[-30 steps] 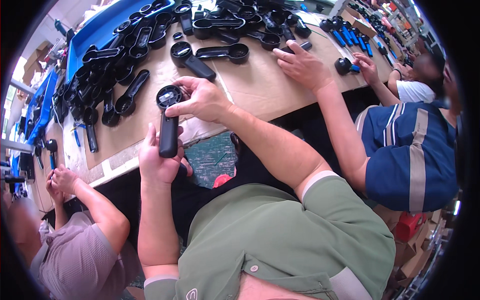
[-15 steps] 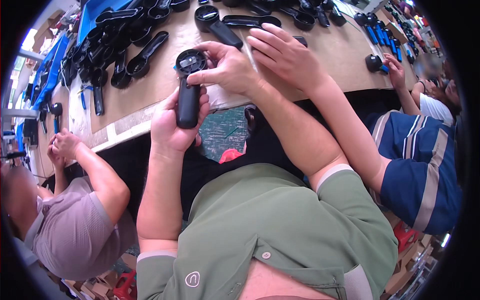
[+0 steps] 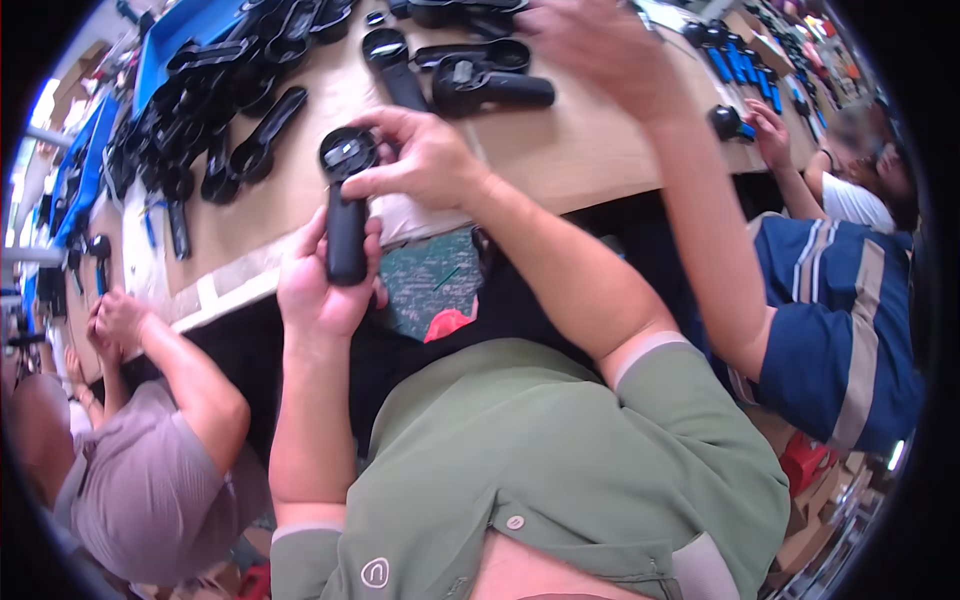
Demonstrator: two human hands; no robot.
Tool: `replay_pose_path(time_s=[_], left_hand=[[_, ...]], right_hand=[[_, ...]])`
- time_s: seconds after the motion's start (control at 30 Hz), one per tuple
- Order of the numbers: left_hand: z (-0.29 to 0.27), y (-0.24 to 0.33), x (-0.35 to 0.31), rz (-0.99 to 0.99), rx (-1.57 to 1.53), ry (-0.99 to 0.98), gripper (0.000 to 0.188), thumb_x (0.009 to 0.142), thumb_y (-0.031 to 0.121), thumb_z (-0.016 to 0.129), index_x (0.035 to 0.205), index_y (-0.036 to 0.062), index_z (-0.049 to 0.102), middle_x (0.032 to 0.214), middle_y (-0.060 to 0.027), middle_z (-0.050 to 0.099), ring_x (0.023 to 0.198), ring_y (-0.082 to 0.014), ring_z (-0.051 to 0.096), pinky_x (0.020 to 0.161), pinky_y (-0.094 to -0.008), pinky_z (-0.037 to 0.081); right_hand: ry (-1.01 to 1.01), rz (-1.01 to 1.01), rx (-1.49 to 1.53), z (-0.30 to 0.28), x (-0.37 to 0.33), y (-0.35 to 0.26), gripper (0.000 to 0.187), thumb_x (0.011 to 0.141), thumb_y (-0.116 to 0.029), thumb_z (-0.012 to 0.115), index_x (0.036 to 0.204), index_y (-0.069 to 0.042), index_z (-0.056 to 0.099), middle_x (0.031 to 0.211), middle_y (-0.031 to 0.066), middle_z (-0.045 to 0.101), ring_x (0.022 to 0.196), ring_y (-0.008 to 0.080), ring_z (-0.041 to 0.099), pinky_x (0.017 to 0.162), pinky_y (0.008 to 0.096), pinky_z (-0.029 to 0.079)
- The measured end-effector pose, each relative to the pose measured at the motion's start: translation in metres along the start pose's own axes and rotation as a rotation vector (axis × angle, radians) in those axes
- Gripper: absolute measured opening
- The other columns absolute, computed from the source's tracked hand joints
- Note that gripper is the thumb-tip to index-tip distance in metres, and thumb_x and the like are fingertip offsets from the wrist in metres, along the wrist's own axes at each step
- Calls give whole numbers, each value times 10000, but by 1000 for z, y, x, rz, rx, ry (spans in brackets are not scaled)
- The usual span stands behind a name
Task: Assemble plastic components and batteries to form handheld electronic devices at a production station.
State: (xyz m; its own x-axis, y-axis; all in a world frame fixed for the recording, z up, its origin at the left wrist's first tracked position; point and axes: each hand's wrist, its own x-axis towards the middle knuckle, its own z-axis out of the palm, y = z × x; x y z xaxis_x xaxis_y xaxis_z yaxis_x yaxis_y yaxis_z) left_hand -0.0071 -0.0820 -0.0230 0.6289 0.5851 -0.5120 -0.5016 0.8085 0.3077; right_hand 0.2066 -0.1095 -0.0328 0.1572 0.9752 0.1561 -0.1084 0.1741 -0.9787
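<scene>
A black handheld fan body stands tilted between my two hands, its round head away from me and a silvery part inside the head. My left hand is closed around the lower handle from below. My right hand grips the right side of the head, its thumb lying across the neck and its fingers curled at the rim. On the table beyond lie another fan body with a part in its head and an open black casing.
Black casings lie heaped at the left, by a blue tray. A co-worker's arm reaches in from the right, its hand blurred above the table. Another person works at the left. Blue-handled pieces lie far right.
The co-worker's hand has lifted away from the table, uncovering the fan body lying there. My hands keep their hold on the fan body; the whole view has shifted slightly.
</scene>
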Motion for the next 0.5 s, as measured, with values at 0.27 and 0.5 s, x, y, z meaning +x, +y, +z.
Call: replay_pose_path(time_s=[0.27,0.5], left_hand=[[-2,-1,-2,49,102,-142,447,1161,290,473,1404,-78,546,1235,-265,707,755,-252,693,565,-297,589],[4,3,4,221,222,-61,418,1169,262,463,1398,-76,548,1202,-253,705,719,-215,635,536,-278,528]], right_hand=[[13,-36,-188,2,-5,-14,553,865,-121,908,1369,-29,699,891,-19,655,763,63,551,659,210,471],[106,-113,-543,-5,-30,-38,223,1003,-147,735,1197,-49,783,870,11,706,709,111,601,641,264,506]])
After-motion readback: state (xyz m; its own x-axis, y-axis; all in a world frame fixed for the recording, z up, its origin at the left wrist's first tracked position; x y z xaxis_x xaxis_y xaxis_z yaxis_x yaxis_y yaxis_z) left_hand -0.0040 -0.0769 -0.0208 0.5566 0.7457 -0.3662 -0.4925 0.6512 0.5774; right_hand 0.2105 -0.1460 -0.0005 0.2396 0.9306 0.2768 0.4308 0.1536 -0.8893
